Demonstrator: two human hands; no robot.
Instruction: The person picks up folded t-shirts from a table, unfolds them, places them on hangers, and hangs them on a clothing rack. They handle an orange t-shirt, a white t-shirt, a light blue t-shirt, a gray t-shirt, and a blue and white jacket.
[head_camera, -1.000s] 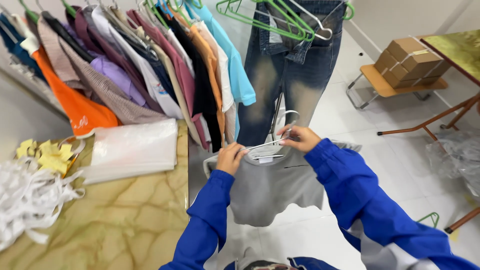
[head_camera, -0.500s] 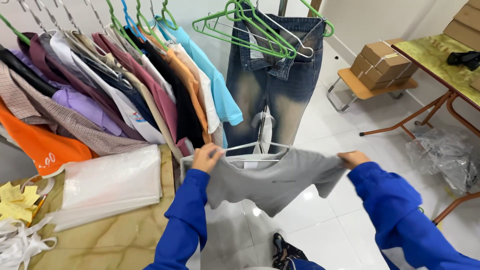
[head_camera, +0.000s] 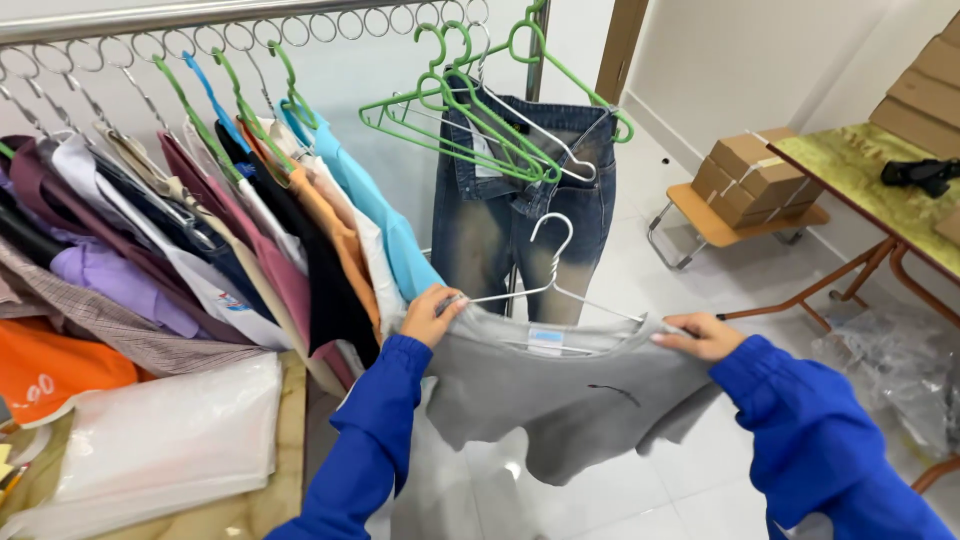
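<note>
1. Grey T-shirt (head_camera: 560, 405): held up in the air between the two hands, spread flat. Its long axis runs across the view from shoulder to shoulder, tilted slightly down toward the right hand. The neck opening faces up and the hem hangs down toward the tiled floor (head_camera: 640, 490). A pale label shows inside the collar, and a small dark mark lies below the collar, on the right hand's side.
2. White wire hanger (head_camera: 553, 275): sits inside the neck of the shirt, hook rising upright above the collar and curling toward the left hand. Its wire shoulders slope down toward the fingers on each side.
3. Left hand (head_camera: 432, 315): fingers curled shut, pinching the shoulder seam of the shirt; blue sleeve below.
4. Right hand (head_camera: 700, 335): fingers (head_camera: 672, 338) laid flat and closed along the other shoulder edge, gripping cloth there; blue sleeve below.
5. Faded blue jeans (head_camera: 520, 215): hanging on the rail just beyond the fingertips, behind the hanger hook.
6. Green hangers (head_camera: 480, 120): bunched on the rail above the jeans, well above both hands.
7. Row of hung garments (head_camera: 230, 240): purple, white, black, orange and light blue, outward of the left hand.
8. Clear plastic bags (head_camera: 150, 440): on a tabletop below and outward of the left hand.
9. Cardboard boxes (head_camera: 755, 175): on a low stand, beyond the right hand.
</note>
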